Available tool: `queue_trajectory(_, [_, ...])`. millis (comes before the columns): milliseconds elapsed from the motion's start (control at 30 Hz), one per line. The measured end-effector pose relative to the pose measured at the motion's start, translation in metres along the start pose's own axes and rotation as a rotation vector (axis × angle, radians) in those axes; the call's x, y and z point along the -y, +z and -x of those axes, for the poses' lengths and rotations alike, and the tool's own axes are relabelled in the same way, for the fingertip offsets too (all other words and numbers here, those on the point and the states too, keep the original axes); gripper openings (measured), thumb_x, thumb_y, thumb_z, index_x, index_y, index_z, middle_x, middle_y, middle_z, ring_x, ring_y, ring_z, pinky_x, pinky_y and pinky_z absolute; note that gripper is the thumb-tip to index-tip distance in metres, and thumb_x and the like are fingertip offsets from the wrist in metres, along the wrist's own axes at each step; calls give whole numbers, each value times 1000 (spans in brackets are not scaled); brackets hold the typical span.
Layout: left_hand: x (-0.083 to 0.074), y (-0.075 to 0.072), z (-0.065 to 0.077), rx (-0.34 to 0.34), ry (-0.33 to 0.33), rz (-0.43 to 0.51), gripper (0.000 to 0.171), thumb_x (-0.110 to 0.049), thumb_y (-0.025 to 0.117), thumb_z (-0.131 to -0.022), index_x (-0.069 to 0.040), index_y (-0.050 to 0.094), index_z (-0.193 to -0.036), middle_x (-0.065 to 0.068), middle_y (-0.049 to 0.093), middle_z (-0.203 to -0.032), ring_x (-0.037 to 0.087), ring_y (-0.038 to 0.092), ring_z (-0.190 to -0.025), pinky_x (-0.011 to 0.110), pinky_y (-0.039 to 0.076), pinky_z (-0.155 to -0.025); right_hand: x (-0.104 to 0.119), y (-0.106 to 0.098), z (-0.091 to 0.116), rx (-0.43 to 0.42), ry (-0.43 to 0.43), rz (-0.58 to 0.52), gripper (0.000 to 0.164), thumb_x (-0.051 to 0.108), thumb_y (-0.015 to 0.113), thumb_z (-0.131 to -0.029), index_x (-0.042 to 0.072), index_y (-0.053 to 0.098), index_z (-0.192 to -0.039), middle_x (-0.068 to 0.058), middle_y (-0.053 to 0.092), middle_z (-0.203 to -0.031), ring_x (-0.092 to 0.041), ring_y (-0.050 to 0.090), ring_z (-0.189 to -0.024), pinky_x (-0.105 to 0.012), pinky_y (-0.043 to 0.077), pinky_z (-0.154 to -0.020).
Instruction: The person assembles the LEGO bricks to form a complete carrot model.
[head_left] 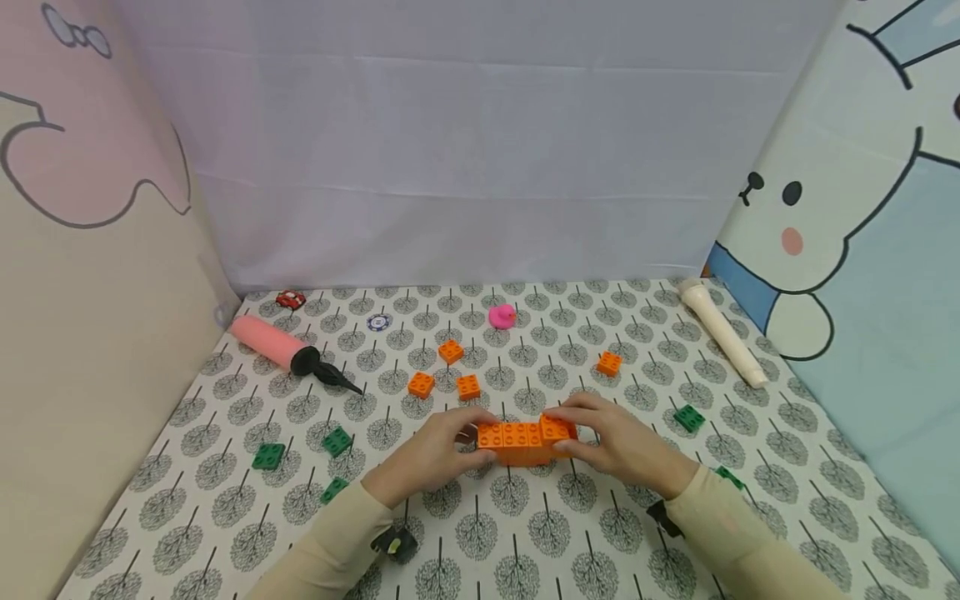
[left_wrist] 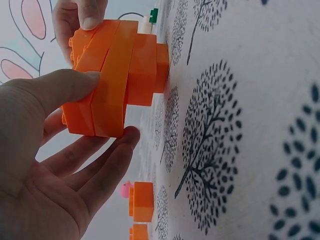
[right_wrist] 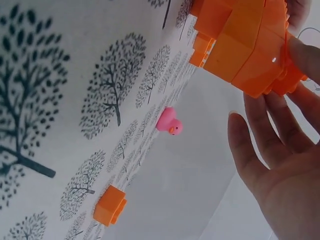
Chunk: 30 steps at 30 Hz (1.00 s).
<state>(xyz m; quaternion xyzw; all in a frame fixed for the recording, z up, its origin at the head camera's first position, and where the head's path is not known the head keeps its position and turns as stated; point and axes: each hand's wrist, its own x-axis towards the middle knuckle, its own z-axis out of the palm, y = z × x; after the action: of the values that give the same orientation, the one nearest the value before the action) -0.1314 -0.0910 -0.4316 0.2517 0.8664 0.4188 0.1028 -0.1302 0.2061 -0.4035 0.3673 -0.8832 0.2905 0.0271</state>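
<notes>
Several orange toy bricks are joined into a stepped structure that gets wider toward its top, in front of me on the cloth. My left hand grips its left end, thumb on the near side and fingers behind. At the right end, my right hand holds a raised orange brick between thumb and fingers. From the left wrist, the structure shows stacked layers with a narrow foot at the cloth. The right wrist view shows the thumb on one side of the bricks and the fingers beneath and behind.
Loose orange bricks lie beyond the hands, another orange brick to the right. Green bricks are scattered at both sides. Farther off are a pink duck, a pink-and-black pump, a red toy car and a white tube.
</notes>
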Motion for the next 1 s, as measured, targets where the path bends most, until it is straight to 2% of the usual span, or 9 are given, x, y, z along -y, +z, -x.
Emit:
queue_trajectory(100, [-1, -1, 0, 4, 0, -4, 43, -29, 75, -90, -20, 62, -129, -5, 63, -126, 14, 64, -108, 31, 53, -96, 0, -3, -1, 23, 25, -18, 42, 36, 65, -97, 19, 62, -135, 7, 59, -125, -8, 58, -107, -39, 54, -90])
queue_trajectory(233, [-1, -1, 0, 8, 5, -16, 42, -29, 74, -90, -21, 61, -130, -4, 63, -128, 13, 63, -107, 31, 53, -96, -10, -9, -6, 18, 88, -42, 44, 36, 59, -100, 21, 56, -142, 0, 56, -137, -20, 57, -119, -50, 51, -98])
queue_trajectory(333, [-1, -1, 0, 8, 2, -26, 43, -29, 74, -90, -21, 61, -130, -5, 63, -127, 12, 63, -107, 30, 53, -96, -27, -17, -12, -13, 133, -10, 48, 36, 59, -101, 18, 53, -145, -6, 54, -141, -27, 56, -122, -54, 49, -99])
queue_trajectory(467, [0, -1, 0, 8, 2, -19, 42, -28, 75, -90, -22, 61, -130, -7, 64, -123, 11, 63, -106, 29, 53, -95, -54, -29, -21, -12, 208, 80, 53, 39, 58, -101, 13, 50, -146, -13, 51, -142, -35, 55, -123, -57, 49, -98])
queue_trajectory(600, [1, 0, 1, 13, 3, -9, 42, -27, 75, -90, -22, 61, -129, -7, 64, -120, 10, 63, -105, 28, 54, -94, -78, -40, -28, 44, 302, 156, 57, 38, 58, -101, 8, 47, -148, -23, 47, -143, -44, 52, -124, -63, 45, -100])
queue_trajectory(767, [1, 0, 1, 14, -2, -12, 42, -27, 75, -90, -23, 61, -130, -7, 64, -122, 10, 63, -105, 28, 54, -94, -100, -50, -36, 146, 430, 174, 59, 34, 59, -101, 1, 44, -148, -30, 43, -144, -47, 49, -125, -64, 44, -99])
queue_trajectory(1000, [0, 0, -1, 21, 1, -11, 43, -28, 75, -90, -23, 61, -130, -7, 63, -124, 9, 63, -106, 28, 53, -95, -118, -53, -44, 245, 511, 197, 61, 35, 65, -97, -3, 50, -142, -29, 53, -132, -44, 55, -115, -58, 50, -92])
